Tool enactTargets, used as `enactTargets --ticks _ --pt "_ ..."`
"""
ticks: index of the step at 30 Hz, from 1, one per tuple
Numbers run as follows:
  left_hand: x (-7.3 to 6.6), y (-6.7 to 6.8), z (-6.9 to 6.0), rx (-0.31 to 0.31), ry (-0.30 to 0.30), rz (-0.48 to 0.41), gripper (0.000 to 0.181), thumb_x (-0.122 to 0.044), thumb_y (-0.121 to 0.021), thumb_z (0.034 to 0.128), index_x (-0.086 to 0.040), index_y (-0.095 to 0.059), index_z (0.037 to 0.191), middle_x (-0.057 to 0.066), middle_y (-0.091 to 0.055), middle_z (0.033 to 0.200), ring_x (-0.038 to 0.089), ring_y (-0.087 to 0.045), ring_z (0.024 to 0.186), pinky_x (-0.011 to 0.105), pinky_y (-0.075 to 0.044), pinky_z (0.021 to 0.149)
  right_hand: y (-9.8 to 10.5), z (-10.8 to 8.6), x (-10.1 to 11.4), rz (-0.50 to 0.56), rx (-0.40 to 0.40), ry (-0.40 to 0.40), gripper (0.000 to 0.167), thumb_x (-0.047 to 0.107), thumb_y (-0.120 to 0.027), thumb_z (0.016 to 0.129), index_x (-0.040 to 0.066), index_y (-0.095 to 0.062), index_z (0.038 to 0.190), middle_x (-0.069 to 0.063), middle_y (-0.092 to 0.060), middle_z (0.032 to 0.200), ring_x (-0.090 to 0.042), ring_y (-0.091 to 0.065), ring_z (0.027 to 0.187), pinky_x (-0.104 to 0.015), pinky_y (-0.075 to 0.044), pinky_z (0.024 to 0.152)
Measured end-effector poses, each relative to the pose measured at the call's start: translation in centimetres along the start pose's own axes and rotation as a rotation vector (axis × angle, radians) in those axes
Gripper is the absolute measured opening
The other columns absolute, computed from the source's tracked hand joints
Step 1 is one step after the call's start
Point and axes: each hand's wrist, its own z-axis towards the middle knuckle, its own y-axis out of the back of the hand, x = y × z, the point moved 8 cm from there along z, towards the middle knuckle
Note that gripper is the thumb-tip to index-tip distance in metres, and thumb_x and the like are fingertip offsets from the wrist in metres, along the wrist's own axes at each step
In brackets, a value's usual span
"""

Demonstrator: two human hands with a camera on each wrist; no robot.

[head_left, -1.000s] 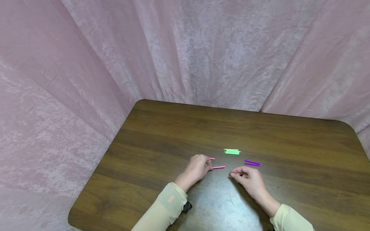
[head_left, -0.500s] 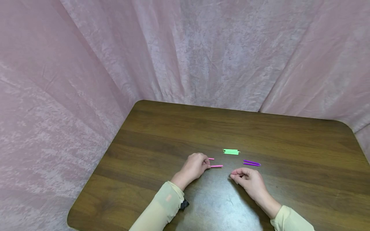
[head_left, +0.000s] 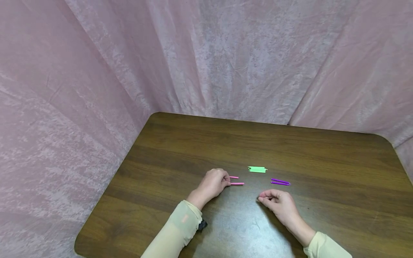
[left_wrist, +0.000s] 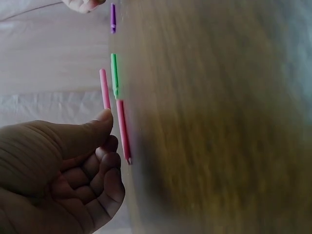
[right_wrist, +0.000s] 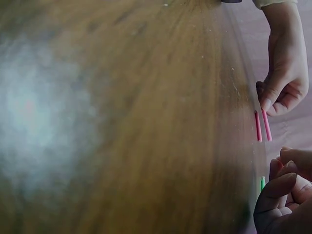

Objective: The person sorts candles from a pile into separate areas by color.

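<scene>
My left hand [head_left: 213, 184] pinches a pink candle [head_left: 237, 184] between thumb and fingertip; in the left wrist view this held candle [left_wrist: 104, 88] stands off the table surface. Just beyond it a second pink candle [head_left: 234, 177] lies on the table, partly covered by the hand in the head view, with its wick end showing in the left wrist view. My right hand [head_left: 280, 206] hovers over the table with loosely bent fingers and nothing seen between them. Nearest to that hand lie two purple candles [head_left: 280, 182]. Several green candles [head_left: 257, 169] sit side by side farther back.
The brown wooden table [head_left: 193, 139] has rounded corners and a glare patch in front of the hands. Pink velvet curtains [head_left: 219, 61] hang behind it and to the left. A black wrist strap piece [head_left: 202, 225] shows at the left sleeve.
My left hand has drawn the pinched pink candle a little to the left and closer to the second pink candle. The right hand has stayed almost still.
</scene>
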Motion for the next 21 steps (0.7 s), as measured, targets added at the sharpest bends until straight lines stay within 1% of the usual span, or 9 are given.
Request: enactTargets --ticks 5,10,15,21 --pt "0.2 0.3 0.1 0.000 -0.004 0.024 0.018 -0.021 -0.077 0.0836 -0.018 -0.065 0.070 -0.010 -0.056 0.071 0.007 -0.051 0.067 0.024 -0.044 0.064 -0.1 -0.1 -0.2 0.007 0.003 -0.002 0.008 0.003 -0.075 0.082 0.002 -0.072 0.088 -0.004 -0.069 0.074 -0.004 -0.052 0.055 -0.023 -0.044 0.052" --pt "0.5 0.4 0.2 0.000 -0.015 0.057 0.020 -0.022 -0.077 0.0831 -0.018 -0.064 0.069 -0.010 -0.055 0.070 0.009 -0.052 0.067 0.026 -0.045 0.065 0.0 -0.3 -0.2 0.003 0.003 -0.001 0.008 0.006 -0.076 0.081 0.003 -0.073 0.088 -0.003 -0.068 0.072 -0.004 -0.051 0.054 -0.023 -0.043 0.051" --pt "0.7 0.5 0.3 0.016 -0.011 0.062 0.019 -0.022 -0.076 0.0839 -0.017 -0.065 0.070 -0.008 -0.055 0.071 0.010 -0.053 0.069 0.027 -0.045 0.067 0.1 -0.5 -0.1 -0.008 0.002 -0.002 0.009 0.008 -0.077 0.081 0.004 -0.073 0.088 -0.002 -0.068 0.071 -0.005 -0.051 0.053 -0.023 -0.043 0.051" --pt "1.1 0.7 0.5 0.016 -0.016 0.077 0.018 -0.021 -0.076 0.0842 -0.016 -0.065 0.071 -0.008 -0.055 0.071 0.011 -0.053 0.069 0.028 -0.045 0.068 0.2 -0.8 -0.2 -0.008 0.000 0.007 0.008 0.007 -0.077 0.081 0.004 -0.073 0.087 -0.001 -0.067 0.071 -0.004 -0.050 0.053 -0.023 -0.043 0.050"
